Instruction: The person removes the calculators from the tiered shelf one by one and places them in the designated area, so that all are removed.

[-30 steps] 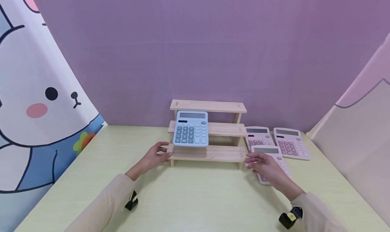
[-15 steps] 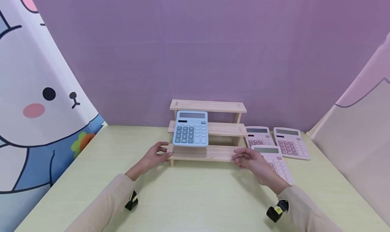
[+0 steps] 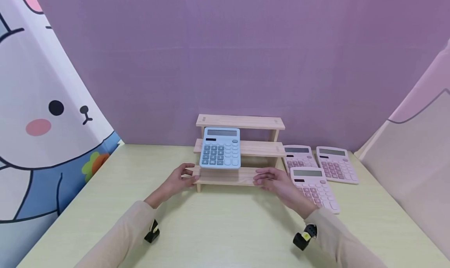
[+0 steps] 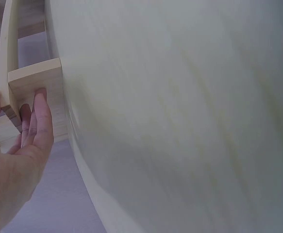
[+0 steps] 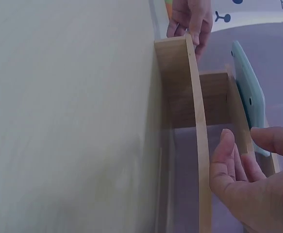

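Note:
A three-tier wooden display stand stands by the back wall in the head view. A blue calculator leans on its left part, bottom edge over the lowest step. My left hand holds the left end of that step. In the left wrist view its fingers lie against the side panel, thumb at the plank's edge. My right hand is at the lowest step's front right, fingers loosely bent and nothing held. The right wrist view shows its thumb and fingertips apart, beside the plank.
Three pink calculators lie right of the stand: a front one partly behind my right hand, one behind it, and one farther right. A purple cloth wall closes the back, with a cartoon-printed cloth at left.
My right hand has moved left along the front of the lowest step, from its right end, uncovering more of the front pink calculator. My left hand and the blue calculator stay in place.

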Action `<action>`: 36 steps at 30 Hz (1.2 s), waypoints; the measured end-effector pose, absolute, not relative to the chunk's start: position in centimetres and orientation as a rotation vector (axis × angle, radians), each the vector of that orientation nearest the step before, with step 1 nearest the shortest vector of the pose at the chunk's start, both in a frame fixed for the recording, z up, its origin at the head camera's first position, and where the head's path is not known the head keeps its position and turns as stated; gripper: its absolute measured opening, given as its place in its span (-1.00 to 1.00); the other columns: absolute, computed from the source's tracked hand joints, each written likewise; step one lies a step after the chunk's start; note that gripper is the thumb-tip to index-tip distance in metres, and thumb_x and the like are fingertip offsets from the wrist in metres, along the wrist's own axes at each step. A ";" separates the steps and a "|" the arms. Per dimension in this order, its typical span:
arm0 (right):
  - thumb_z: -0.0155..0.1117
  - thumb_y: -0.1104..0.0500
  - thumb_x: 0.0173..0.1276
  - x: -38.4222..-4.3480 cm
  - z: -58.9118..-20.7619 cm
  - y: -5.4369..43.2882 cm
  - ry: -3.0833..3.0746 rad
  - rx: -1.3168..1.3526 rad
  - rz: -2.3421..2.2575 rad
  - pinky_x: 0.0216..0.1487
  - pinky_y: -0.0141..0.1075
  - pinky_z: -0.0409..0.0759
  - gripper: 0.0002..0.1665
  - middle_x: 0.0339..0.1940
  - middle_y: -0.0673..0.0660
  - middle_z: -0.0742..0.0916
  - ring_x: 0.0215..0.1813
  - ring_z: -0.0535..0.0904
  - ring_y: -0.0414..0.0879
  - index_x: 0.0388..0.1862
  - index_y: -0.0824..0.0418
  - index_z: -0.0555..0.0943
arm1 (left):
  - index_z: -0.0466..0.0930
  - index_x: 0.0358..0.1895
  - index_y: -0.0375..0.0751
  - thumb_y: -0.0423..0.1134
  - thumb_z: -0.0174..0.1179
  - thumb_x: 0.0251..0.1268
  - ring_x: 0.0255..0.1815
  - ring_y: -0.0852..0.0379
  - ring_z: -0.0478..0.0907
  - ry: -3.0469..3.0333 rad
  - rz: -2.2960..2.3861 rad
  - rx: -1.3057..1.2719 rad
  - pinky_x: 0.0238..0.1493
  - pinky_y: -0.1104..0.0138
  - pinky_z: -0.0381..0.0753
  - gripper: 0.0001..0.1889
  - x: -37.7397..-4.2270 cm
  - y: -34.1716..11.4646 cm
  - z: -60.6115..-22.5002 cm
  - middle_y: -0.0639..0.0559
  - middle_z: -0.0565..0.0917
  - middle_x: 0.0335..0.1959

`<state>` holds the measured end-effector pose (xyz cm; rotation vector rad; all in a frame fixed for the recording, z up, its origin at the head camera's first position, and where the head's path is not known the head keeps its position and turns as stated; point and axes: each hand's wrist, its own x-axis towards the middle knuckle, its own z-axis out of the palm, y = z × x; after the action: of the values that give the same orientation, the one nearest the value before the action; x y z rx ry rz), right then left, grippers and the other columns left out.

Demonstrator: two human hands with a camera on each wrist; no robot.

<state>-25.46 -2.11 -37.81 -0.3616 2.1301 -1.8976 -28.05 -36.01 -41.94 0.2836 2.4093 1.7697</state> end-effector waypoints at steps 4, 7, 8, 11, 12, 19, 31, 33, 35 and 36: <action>0.06 0.42 0.25 -25.8 -37.8 -3.1 2.090 -0.374 -1.945 0.04 -0.25 0.59 -0.49 0.05 0.42 0.53 -0.08 0.60 -0.11 0.19 0.51 0.25 | 0.10 0.29 -0.42 -0.29 0.12 0.26 -0.18 0.09 0.54 2.412 1.769 0.287 -0.08 0.20 0.66 -0.40 -28.0 -36.0 -41.9 -0.35 0.38 -0.03; 0.04 0.44 0.26 -26.1 -37.8 -3.8 2.036 -0.378 -1.999 0.04 -0.29 0.60 -0.47 0.06 0.44 0.51 -0.07 0.60 -0.10 0.20 0.54 0.22 | 0.10 0.29 -0.42 -0.29 0.12 0.26 -0.17 0.08 0.54 2.413 1.765 0.287 -0.08 0.20 0.66 -0.40 -27.9 -36.0 -41.8 -0.34 0.38 -0.02; 0.03 0.44 0.26 -26.2 -37.8 -4.0 2.019 -0.375 -2.013 0.05 -0.29 0.59 -0.47 0.07 0.45 0.50 -0.07 0.60 -0.09 0.21 0.54 0.21 | 0.10 0.29 -0.42 -0.29 0.12 0.26 -0.17 0.08 0.54 2.414 1.764 0.286 -0.08 0.20 0.66 -0.40 -27.9 -36.0 -41.7 -0.34 0.38 -0.02; 0.02 0.45 0.26 -26.4 -37.7 -4.6 1.982 -0.375 -2.043 0.12 -0.20 0.56 -0.45 0.08 0.46 0.48 -0.03 0.59 -0.03 0.22 0.54 0.19 | 0.10 0.29 -0.41 -0.29 0.12 0.26 -0.17 0.08 0.55 2.416 1.762 0.287 -0.08 0.20 0.66 -0.40 -27.9 -36.0 -41.7 -0.34 0.38 -0.02; 0.02 0.45 0.26 -26.5 -37.7 -4.8 1.975 -0.377 -2.048 0.15 -0.17 0.54 -0.45 0.09 0.46 0.47 -0.02 0.59 -0.01 0.22 0.54 0.19 | 0.10 0.29 -0.41 -0.29 0.12 0.26 -0.17 0.08 0.55 2.416 1.763 0.289 -0.08 0.19 0.66 -0.40 -27.9 -36.0 -41.7 -0.34 0.38 -0.02; 0.08 0.41 0.26 -27.1 -37.4 -6.0 1.936 -0.359 -2.100 0.21 -0.09 0.48 -0.46 0.07 0.38 0.51 0.00 0.57 0.01 0.21 0.46 0.23 | 0.11 0.28 -0.41 -0.30 0.13 0.25 -0.20 0.12 0.54 2.419 1.770 0.288 -0.09 0.21 0.66 -0.41 -27.9 -36.0 -41.8 -0.33 0.39 -0.04; 0.07 0.39 0.28 -27.5 -36.8 -7.6 1.811 -0.256 -2.211 0.22 -0.13 0.47 -0.42 0.06 0.24 0.52 0.15 0.48 0.18 0.28 0.39 0.21 | 0.11 0.28 -0.41 -0.29 0.13 0.26 -0.18 0.09 0.54 2.420 1.765 0.287 -0.10 0.22 0.67 -0.41 -27.9 -36.0 -41.8 -0.34 0.39 -0.03; 0.06 0.39 0.28 -27.4 -36.7 -7.7 1.806 -0.249 -2.219 0.24 -0.08 0.45 -0.42 0.07 0.24 0.52 0.12 0.51 0.15 0.27 0.38 0.21 | 0.10 0.29 -0.41 -0.29 0.13 0.26 -0.18 0.09 0.54 2.419 1.763 0.285 -0.09 0.21 0.66 -0.40 -27.9 -36.0 -41.8 -0.34 0.39 -0.03; 0.06 0.39 0.27 -27.4 -36.7 -7.8 1.796 -0.246 -2.231 0.26 -0.04 0.41 -0.43 0.04 0.23 0.54 0.05 0.55 0.08 0.27 0.39 0.23 | 0.10 0.29 -0.41 -0.29 0.13 0.26 -0.18 0.10 0.54 2.416 1.765 0.280 -0.09 0.21 0.66 -0.40 -27.9 -36.0 -41.7 -0.33 0.39 -0.03; 0.06 0.40 0.28 -27.4 -36.8 -7.9 1.794 -0.249 -2.233 0.27 -0.03 0.40 -0.43 0.03 0.21 0.54 0.02 0.56 0.05 0.27 0.39 0.22 | 0.10 0.29 -0.41 -0.29 0.13 0.26 -0.18 0.10 0.54 2.415 1.765 0.279 -0.09 0.21 0.66 -0.40 -27.8 -36.0 -41.7 -0.33 0.39 -0.03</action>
<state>-27.42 -7.89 -36.75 -0.2488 1.7936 -2.2334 -27.84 -36.02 -41.73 0.2790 2.4150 1.7652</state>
